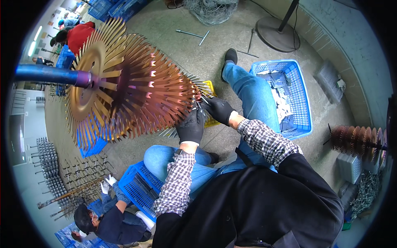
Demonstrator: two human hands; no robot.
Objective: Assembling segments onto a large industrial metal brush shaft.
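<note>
A large rack of stacked copper-coloured discs (142, 87), edged with many thin radial prongs, sits on a blue-purple shaft (49, 75) at the left. Both my hands wear black gloves and meet at its right rim. My right hand (219, 109) has its fingers closed at the prong tips. My left hand (191, 127) is just below and left, fingertips closed against the rim. A small silvery glint shows between them; what either hand holds is too small to make out. Partly hidden behind my hands is a yellow container (210, 121).
A blue basket (304, 105) with dark flat pieces and white scraps stands right of my leg; another blue basket (131, 175) is at lower left. Nearby sits a co-worker (109, 223) in white gloves. T-shaped rods (202, 39) and a round stand base (271, 35) are ahead.
</note>
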